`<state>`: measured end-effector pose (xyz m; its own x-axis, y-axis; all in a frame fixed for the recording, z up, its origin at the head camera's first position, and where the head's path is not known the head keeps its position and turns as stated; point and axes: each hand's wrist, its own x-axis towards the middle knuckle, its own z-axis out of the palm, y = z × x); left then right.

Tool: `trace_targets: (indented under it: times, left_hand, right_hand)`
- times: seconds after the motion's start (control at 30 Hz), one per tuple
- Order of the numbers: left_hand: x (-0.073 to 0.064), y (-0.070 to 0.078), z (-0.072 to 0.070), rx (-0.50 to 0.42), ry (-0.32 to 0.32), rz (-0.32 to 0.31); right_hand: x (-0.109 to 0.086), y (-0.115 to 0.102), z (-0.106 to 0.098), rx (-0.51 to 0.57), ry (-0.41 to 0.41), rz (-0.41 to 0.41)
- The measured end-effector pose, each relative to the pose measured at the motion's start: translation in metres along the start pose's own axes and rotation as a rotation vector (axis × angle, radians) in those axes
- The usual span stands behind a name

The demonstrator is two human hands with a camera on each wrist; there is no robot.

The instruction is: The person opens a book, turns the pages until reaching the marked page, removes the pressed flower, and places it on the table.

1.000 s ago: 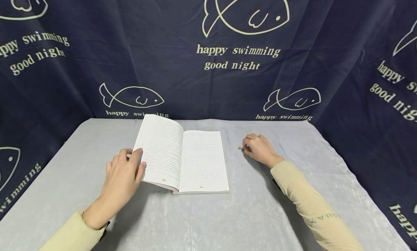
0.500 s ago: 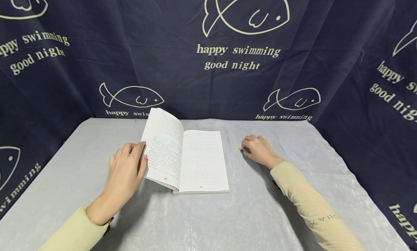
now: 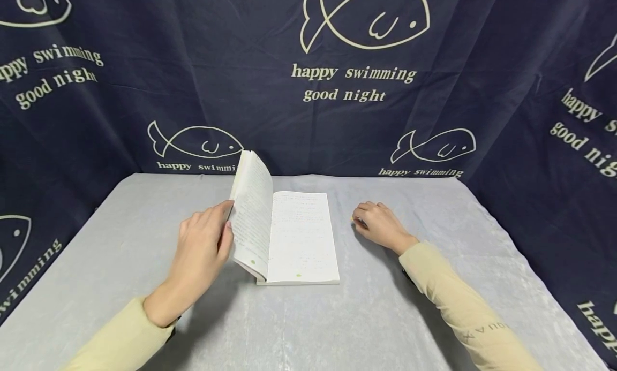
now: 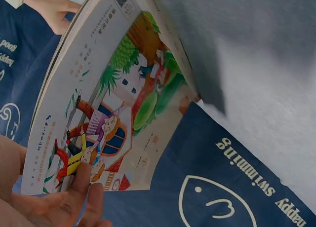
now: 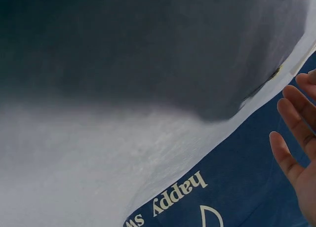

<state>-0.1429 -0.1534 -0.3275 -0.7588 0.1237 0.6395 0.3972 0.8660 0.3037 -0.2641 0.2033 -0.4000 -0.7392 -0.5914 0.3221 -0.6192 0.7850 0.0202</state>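
Note:
My left hand [image 3: 204, 248] holds a thick stack of pages and the cover of an open book [image 3: 303, 237], raised at a steep slant. In the left wrist view, my fingertips [image 4: 81, 180] lie on the colourful illustrated cover [image 4: 123, 108]. The right half of the book rests flat, its text page showing. To the right of the book, my right hand [image 3: 381, 226] is low over the table with bent fingers. A tiny yellow thing [image 3: 352, 218] shows right at its fingertips; whether they pinch it, I cannot tell. Several outer fingers [image 5: 296, 118] look loosely extended in the right wrist view.
A grey cloth covers the table [image 3: 299, 328]. Behind and on both sides hangs a dark blue curtain [image 3: 270, 87] printed with fish and words, meeting the table along its far edge.
The left hand has moved right and lifted the left part of the book from a low slant to nearly upright. The right hand has shifted slightly left, covering more of the tiny yellow thing.

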Motion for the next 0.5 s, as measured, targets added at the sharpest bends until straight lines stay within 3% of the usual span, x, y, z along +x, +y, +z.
trace_targets:
  times: [0.37,0.5]
  left_hand:
    - [0.001,0.014,0.011,-0.137,-0.018,0.005]
    - [0.000,0.019,0.016,-0.184,-0.056,0.009]
  right_hand:
    - [-0.002,-0.013,-0.005,0.041,0.006,-0.005]
    - [-0.002,-0.018,-0.010,0.057,-0.012,0.013]
